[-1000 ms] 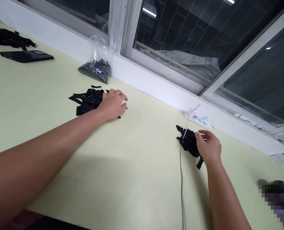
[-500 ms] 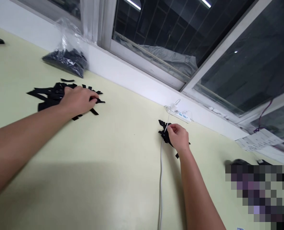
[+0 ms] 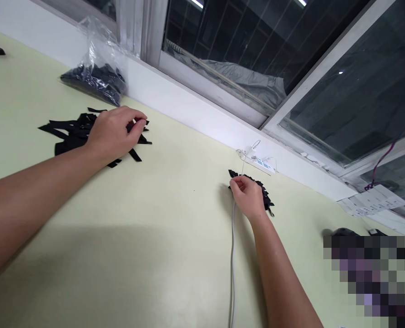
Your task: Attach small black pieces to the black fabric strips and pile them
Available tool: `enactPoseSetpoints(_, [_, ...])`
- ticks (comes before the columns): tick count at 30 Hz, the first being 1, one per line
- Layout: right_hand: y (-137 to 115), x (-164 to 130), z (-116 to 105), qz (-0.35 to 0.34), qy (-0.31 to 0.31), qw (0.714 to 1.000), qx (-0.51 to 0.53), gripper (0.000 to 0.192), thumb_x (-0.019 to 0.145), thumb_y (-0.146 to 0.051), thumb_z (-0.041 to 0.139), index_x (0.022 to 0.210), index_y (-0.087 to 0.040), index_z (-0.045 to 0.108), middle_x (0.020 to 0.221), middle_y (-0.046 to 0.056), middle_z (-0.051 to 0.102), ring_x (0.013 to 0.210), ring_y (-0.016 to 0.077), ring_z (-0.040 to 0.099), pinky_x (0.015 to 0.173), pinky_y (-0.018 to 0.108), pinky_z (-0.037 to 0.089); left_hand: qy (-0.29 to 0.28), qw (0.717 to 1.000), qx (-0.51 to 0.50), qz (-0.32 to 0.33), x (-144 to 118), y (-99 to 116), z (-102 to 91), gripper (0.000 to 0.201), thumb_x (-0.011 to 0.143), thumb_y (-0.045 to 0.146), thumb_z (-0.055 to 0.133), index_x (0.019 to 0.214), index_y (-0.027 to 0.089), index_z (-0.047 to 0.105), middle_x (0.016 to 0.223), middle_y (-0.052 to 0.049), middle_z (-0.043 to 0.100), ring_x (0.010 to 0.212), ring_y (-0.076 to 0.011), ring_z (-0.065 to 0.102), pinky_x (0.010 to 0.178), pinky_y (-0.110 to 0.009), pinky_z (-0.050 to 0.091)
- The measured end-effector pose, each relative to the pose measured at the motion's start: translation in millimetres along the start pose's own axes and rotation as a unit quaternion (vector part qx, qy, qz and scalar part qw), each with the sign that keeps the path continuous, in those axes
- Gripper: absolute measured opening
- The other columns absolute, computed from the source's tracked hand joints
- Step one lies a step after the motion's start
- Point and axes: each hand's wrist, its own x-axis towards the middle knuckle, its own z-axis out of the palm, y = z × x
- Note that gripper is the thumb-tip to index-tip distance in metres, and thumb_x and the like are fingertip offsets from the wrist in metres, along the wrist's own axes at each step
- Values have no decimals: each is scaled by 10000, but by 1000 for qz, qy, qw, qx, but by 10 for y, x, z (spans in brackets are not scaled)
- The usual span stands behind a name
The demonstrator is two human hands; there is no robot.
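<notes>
Picking phase. Left hand (image 3: 115, 132), fingers curled, pinches one black strip from the strip pile (image 3: 69, 133) beneath it; right hand (image 3: 248, 197) closes loosely over a smaller pile (image 3: 265, 197) beside the white cable (image 3: 233, 255). Next move likely requires separating a single strip.

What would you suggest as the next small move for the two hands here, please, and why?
Probably lift one strip clear of the left pile of black strips: the left hand rests on it with fingertips pinched at its edge, while the right hand already grips the small black bundle.
</notes>
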Motion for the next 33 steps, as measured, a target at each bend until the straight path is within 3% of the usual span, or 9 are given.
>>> enactPoseSetpoints(3, [-99,-53,83,-37,-36,998,24,243,858,-421,579,862,-211,701,688,5,642,598,153,545,578,284,407,9,999,-33,-6,-11,110,-40,392,1021,403,410,1203,134,629,1108,-16,635,945,-147,505,968,-281,392])
enactPoseSetpoints(8, [-254,-142,237,-64,-89,988,106,262,887,-441,597,925,-206,707,672,-3,617,586,135,530,565,271,398,-50,994,-92,21,-109,362,115,391,955,486,536,1097,146,667,922,-27,687,815,-145,583,798,-248,431])
enactPoseSetpoints(12, [-361,-203,323,-46,-187,940,282,376,866,-478,669,1131,-211,652,928,41,687,688,133,605,581,255,448,-236,956,-149,89,-334,656,295,350,923,511,561,1085,220,670,847,9,713,703,-142,612,681,-247,397])
enactPoseSetpoints(15, [-438,-241,362,-33,-259,894,364,403,839,-470,722,1143,-216,648,988,53,689,756,143,643,567,240,459,-307,927,-182,116,-464,824,314,293,925,456,556,1086,232,651,787,23,695,628,-124,576,625,-249,361])
enactPoseSetpoints(19, [-516,-280,404,-38,-284,876,387,287,851,-443,726,985,-190,703,840,32,681,705,124,600,573,240,450,-354,904,-201,130,-538,943,252,205,900,341,564,1070,249,634,743,29,666,616,-126,568,593,-250,333])
enactPoseSetpoints(23, [-541,-299,413,-40,-280,882,378,242,835,-415,752,860,-182,692,775,7,659,630,100,535,584,253,439,-386,890,-196,139,-586,987,250,195,902,316,552,1071,246,618,733,23,647,606,-133,554,563,-255,310])
enactPoseSetpoints(29, [-555,-300,370,-6,-353,849,394,251,813,-394,773,904,-193,655,823,0,627,711,121,568,601,257,476,-390,889,-195,139,-590,974,278,238,887,288,550,1116,236,587,745,19,647,613,-138,559,570,-246,328])
enactPoseSetpoints(33, [-550,-292,375,6,-353,849,393,266,826,-416,753,837,-176,639,764,-11,611,653,105,568,629,265,504,-403,883,-205,128,-573,989,242,299,866,371,633,1134,250,580,773,26,646,636,-142,565,564,-246,332])
